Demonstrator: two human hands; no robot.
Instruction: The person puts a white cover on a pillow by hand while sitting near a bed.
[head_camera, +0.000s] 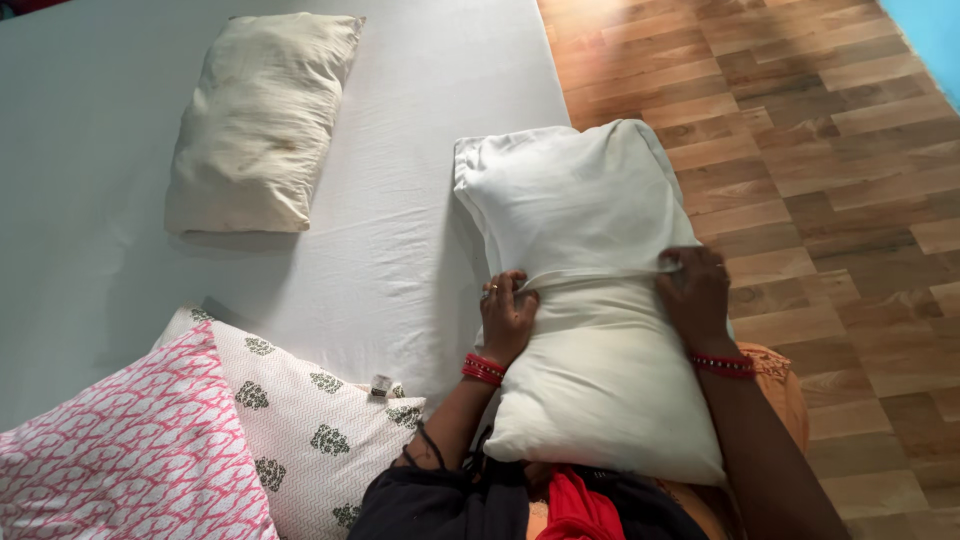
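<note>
While the plump off-white pillow (600, 380) stands on end against the person's lap at the edge of the bed (420, 200), both hands are closed on the open hem of the white cotton pillowcase (570, 200) that covers its upper half. The left hand (506, 318), with a ring and red bangles at the wrist, pinches the hem on the pillow's left side; the right hand (695, 297), also bangled, grips it on the right side, the cloth pulled taut between them. On the pale sheet well beyond lies a bare cream pillow with faint stains (262, 120). Near the left elbow rest a pink-and-white patterned cushion (130, 450) and, partly under it, a white cushion with dark green block-print motifs (310, 430). To the right runs a wooden plank floor (820, 150).
</note>
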